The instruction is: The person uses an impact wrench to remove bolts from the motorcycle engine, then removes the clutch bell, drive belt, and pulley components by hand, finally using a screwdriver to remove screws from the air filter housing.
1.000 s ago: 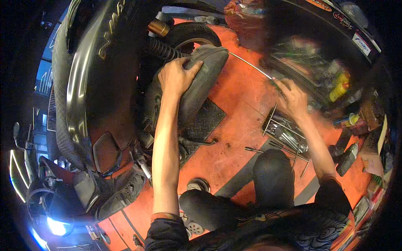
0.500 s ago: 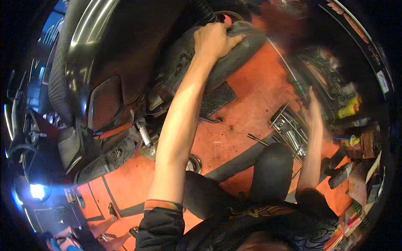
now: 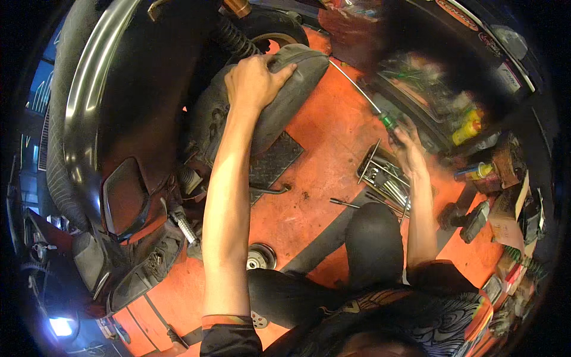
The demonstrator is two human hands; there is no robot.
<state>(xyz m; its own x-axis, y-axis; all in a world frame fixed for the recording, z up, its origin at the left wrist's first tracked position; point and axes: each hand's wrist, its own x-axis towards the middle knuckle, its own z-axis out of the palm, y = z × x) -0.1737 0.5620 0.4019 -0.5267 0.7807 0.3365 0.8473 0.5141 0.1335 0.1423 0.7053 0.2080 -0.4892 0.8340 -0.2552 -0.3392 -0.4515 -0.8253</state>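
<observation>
A dark grey casing cover (image 3: 297, 74) on the scooter is under my left hand (image 3: 253, 83). The fingers curl over its top edge, and the thumb stretches along its upper face. My right hand (image 3: 409, 146), at the right, is closed round the end of a screwdriver (image 3: 388, 121) with a green handle. Its long, thin metal shaft slants up and left, and the tip meets the cover's far right end. What the tip touches there is too small to tell. Below the right hand, an open metal tool tray (image 3: 363, 172) holds several shiny tools.
The scooter's dark body (image 3: 148, 77) fills the left, with a spring shock absorber (image 3: 235, 38) behind the cover. A round metal part (image 3: 260, 257) lies on the orange floor (image 3: 315, 166) by my leg. Yellow bottles (image 3: 467, 128) and clutter line the right side.
The whole view has shifted, so the scooter and both hands sit farther left. My right hand's fingers, straighter and blurred before, are now bent round the screwdriver handle. The left hand stays on the cover.
</observation>
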